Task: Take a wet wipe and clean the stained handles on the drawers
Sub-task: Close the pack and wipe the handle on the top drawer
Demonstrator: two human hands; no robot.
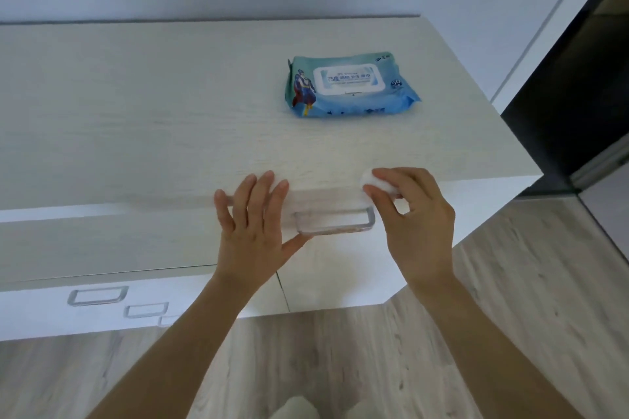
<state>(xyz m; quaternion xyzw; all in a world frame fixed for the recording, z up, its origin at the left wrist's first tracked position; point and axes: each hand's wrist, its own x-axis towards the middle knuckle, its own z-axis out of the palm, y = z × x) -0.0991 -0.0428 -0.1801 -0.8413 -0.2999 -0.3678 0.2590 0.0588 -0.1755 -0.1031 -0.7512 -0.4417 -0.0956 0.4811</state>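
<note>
A clear plastic handle sticks out from the top drawer front of a pale wood chest of drawers. My left hand lies flat with spread fingers on the chest's front edge, its thumb touching the handle's left end. My right hand pinches a folded white wet wipe just above the handle's right end. A blue pack of wet wipes lies on the chest top, its lid closed.
Lower drawers carry more clear handles at the lower left. A pale wall stands behind the chest. A dark doorway or cabinet is at the right. Wood-look floor runs below.
</note>
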